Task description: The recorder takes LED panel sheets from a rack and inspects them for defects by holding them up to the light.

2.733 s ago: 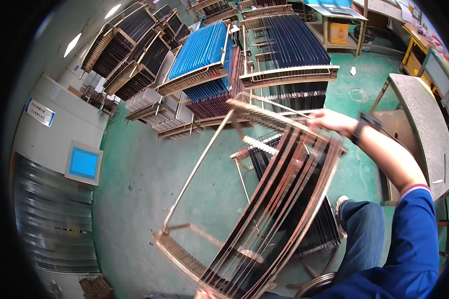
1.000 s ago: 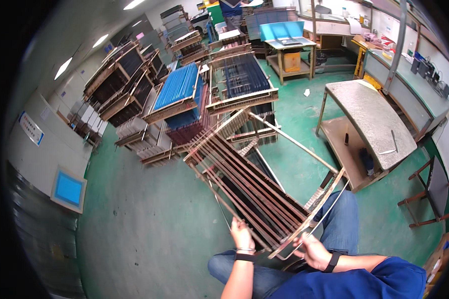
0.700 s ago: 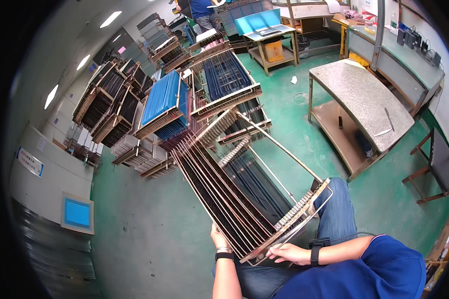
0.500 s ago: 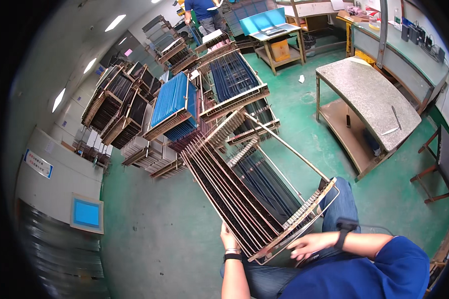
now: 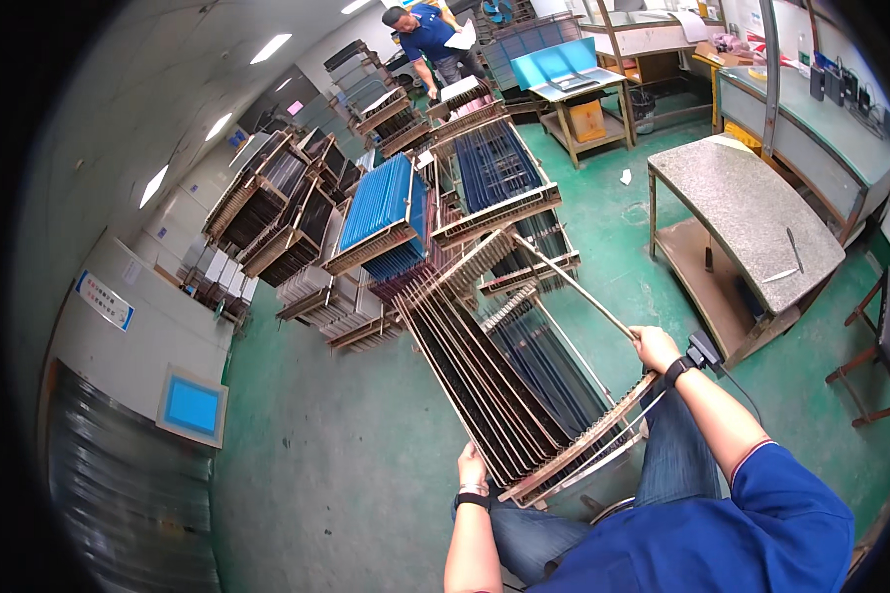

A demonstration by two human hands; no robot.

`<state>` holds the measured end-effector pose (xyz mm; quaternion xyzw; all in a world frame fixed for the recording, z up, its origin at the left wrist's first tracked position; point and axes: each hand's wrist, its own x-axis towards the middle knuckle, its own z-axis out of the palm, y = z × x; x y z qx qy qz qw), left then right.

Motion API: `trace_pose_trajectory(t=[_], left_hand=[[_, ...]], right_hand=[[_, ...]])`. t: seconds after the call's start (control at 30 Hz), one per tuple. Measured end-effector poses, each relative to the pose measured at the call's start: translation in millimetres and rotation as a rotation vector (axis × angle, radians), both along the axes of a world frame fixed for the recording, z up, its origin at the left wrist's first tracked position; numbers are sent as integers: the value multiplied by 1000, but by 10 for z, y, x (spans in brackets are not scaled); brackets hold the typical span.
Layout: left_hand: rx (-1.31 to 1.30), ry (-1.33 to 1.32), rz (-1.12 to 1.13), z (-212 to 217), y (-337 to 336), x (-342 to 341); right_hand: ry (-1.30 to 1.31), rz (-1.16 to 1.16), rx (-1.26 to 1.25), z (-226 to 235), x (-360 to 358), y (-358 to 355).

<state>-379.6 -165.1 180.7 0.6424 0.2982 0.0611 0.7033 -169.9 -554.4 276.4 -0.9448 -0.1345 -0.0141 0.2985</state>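
Rack of slotted metal (image 5: 574,450) is gripped at side rod (image 5: 574,287) by right hand (image 5: 655,351), probably for balance; finger closure of left hand (image 5: 472,466), placed at opposite side, cannot be told.

bright indoor light, fairly even. ceiling lamps (image 5: 270,47) at upper left, burnt out to plain white. soft pale sheen on floor (image 5: 297,484); streaky glare on ribbed sheet (image 5: 129,484). rack (image 5: 485,381) goes dark between its slats, detail lost there. left hand (image 5: 472,465) and right hand (image 5: 657,349) fairly sharp, far background softer. strong fisheye: desk (image 5: 737,188) edges bow, black vignette at the sides.
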Motion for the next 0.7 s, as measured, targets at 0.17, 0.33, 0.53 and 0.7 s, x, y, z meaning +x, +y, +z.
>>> trace_pose_trajectory(t=[0.17, 0.33, 0.53, 0.7], left_hand=[[-176, -8, 82, 93, -69, -64], [-116, -47, 41, 280, -129, -195], [496, -64, 285, 989, -338, -9], [1082, -352, -26, 1931, -901, 150]], right_hand=[[107, 32, 95, -143, -283, -192], [180, -84, 136, 75, -550, -177], [-255, 8, 107, 457, -439, 277], [-77, 320, 213, 946, -694, 1242]])
